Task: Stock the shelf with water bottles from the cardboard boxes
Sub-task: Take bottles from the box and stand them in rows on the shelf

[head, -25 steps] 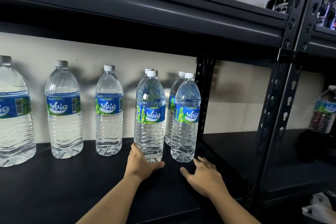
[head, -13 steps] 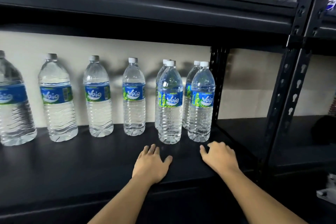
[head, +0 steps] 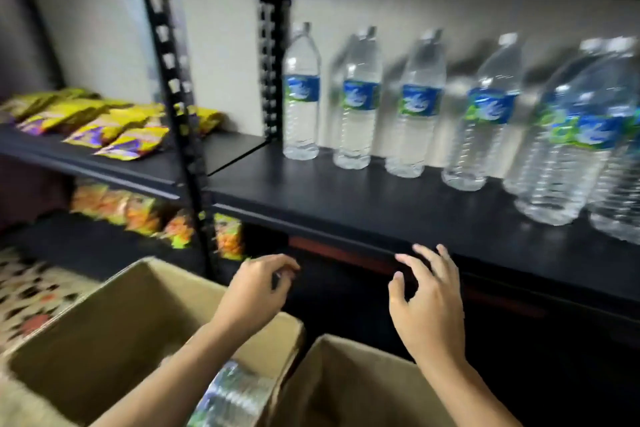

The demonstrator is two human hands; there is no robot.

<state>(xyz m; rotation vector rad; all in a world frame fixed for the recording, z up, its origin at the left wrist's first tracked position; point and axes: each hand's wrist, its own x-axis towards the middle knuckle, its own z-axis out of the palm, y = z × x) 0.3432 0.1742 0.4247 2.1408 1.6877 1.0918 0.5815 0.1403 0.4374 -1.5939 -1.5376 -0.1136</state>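
Pale wall [head: 450, 14], black perforated rack post [head: 187, 156] — dim light, speckled patterned floor [head: 31, 291] at lower left

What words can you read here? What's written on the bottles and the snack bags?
No text reads clearly here.
water bottles: blue and green labels with a white logo, too blurred to read.
yellow snack packets: print too blurred to read.
orange snack packets: too blurred to read.
cardboard boxes: no print shows.

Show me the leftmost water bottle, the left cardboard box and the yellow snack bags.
leftmost water bottle [head: 301, 94], head view, on its blue label.
left cardboard box [head: 110, 322], head view, on its inner wall.
yellow snack bags [head: 110, 126], head view, on a front bag.
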